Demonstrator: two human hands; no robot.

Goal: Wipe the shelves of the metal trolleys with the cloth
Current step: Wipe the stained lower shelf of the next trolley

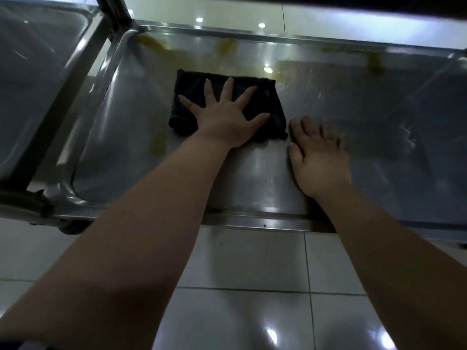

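Observation:
A folded dark cloth (273, 104) lies on the low steel shelf (379, 152) of a metal trolley. My left hand (225, 114) presses flat on the cloth with its fingers spread wide. My right hand (316, 155) rests flat on the bare shelf just right of the cloth, fingers together, holding nothing. Yellow-brown smears (227, 48) mark the shelf's far rim, with another smear (158, 146) to the left of the cloth and more (375, 63) at the far right.
A second trolley's shelf (38, 79) stands to the left, separated by upright steel posts (111, 13). A higher shelf edge (328, 3) overhangs at the top. A castor wheel (68, 227) sits at the near left corner. Glossy white floor tiles (252, 299) lie below.

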